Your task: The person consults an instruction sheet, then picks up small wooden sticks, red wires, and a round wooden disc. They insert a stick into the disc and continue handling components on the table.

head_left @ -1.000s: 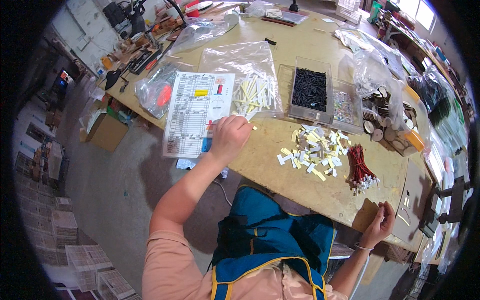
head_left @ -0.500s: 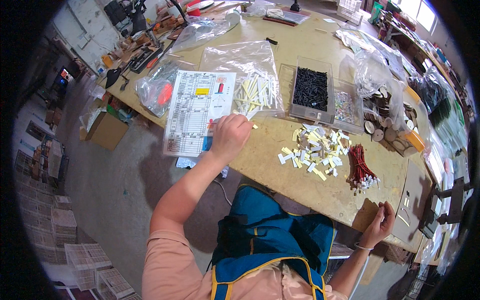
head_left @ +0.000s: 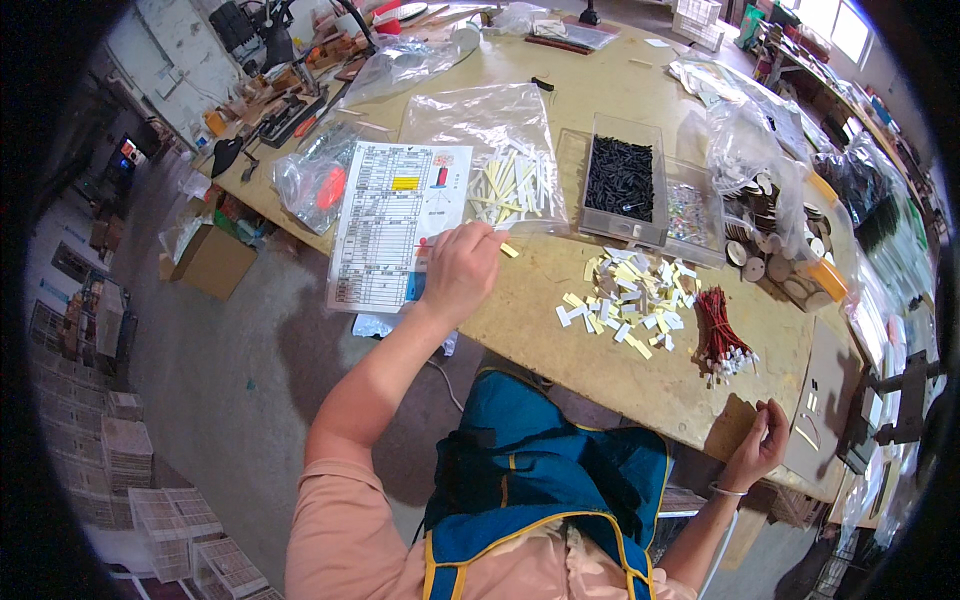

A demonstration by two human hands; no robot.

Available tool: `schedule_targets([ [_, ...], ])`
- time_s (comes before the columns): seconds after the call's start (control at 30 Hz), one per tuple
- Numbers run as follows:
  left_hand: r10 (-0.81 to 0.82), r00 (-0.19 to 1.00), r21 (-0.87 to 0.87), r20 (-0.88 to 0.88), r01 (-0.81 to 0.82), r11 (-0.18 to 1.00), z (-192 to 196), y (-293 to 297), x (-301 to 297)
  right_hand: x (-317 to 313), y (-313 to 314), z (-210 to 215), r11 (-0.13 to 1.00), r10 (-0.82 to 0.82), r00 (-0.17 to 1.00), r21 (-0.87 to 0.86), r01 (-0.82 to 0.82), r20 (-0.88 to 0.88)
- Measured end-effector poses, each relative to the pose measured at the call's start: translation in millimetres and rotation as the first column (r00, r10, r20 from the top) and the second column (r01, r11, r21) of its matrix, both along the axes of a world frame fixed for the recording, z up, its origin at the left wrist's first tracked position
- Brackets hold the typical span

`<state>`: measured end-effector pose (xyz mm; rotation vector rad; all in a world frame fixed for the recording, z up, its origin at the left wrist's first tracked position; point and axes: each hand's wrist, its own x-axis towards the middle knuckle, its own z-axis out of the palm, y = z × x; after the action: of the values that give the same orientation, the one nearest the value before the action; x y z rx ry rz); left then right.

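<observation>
My left hand (head_left: 462, 270) lies over the right edge of a printed sheet (head_left: 378, 250), its fingers bent and held together. Their tips are partly hidden, so anything in them cannot be made out. A small yellow strip (head_left: 510, 251) lies on the table just beside those fingertips. My right hand (head_left: 762, 448) is at the table's front right edge, fingers curled toward the thumb; what they hold, if anything, does not show. Between the hands are a loose pile of short white and yellow pieces (head_left: 632, 300) and a bundle of red wires (head_left: 716, 325) with white ends.
A clear bag (head_left: 480, 110) of white and yellow strips lies beyond the sheet. Behind the pile stand a box of black pieces (head_left: 622, 175) and a box of small clear parts (head_left: 692, 210). Round discs (head_left: 765, 250) sit at right, near a grey board (head_left: 825, 400) with small pieces.
My left hand has shifted slightly left, leaving the yellow strip fully in sight and apart from the fingertips. My right hand has barely moved.
</observation>
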<state>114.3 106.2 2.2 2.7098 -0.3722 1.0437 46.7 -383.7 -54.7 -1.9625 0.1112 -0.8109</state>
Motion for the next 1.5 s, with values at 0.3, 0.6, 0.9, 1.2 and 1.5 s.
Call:
schedule_targets([
  [0.3,0.380,0.923,-0.181,0.053,-0.365,0.913,12.9,108.1,-17.5,-1.9,3.1,3.6,1.000,0.015,1.000,0.026,-0.015,0.009],
  [0.6,0.454,0.697,-0.486,-0.556,-0.715,0.502,-24.1,205.4,-85.4,-1.9,5.8,8.1,1.000,0.028,1.000,0.000,-0.028,-0.010],
  [0.9,-0.023,0.894,-0.854,-0.448,-0.420,0.309,-17.9,186.3,-99.3,-1.5,7.4,7.8,0.999,-0.032,0.999,0.012,0.032,-0.014],
  [1.2,0.052,0.932,-0.880,-0.358,-0.356,0.315,-16.6,182.5,-112.8,0.5,14.8,13.3,0.998,-0.047,0.997,0.040,0.044,0.061],
  [1.5,-0.082,0.941,-0.912,-0.330,-0.295,0.286,-35.2,207.3,-121.0,0.0,9.6,8.8,0.994,-0.074,0.996,-0.082,0.078,0.050],
])
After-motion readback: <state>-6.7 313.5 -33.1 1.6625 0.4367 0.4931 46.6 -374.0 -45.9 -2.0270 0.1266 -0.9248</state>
